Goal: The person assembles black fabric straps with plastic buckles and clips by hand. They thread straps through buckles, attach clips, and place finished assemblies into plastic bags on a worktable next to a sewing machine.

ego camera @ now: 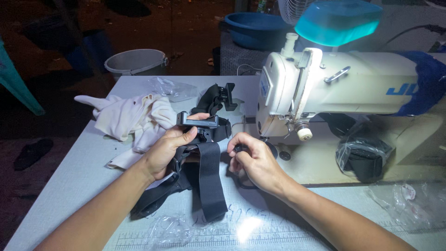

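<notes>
Black strap harness w/ a black plastic clamp mount (199, 122) sits at the centre of the pale grey worktable (69, 176), just in front of the white industrial sewing machine (325, 88). My left hand (169, 151) is closed round the mount, thumb on top, fingers wrapped under, lifting it a bit off the table. A wide black elastic strap (210, 179) hangs down from it and lies flat toward me. My right hand (253, 160) is curled nearly shut, thumb & forefinger pinching a small black part at the strap's right end, near the machine's needle area. Can't tell exactly what that part is. Left of my hands: a crumpled cream cloth (134, 116). Behind the harness: a 2nd black strap piece w/ clamp (218, 100). Clear plastic bags (404, 197) lie on the table at right.
</notes>
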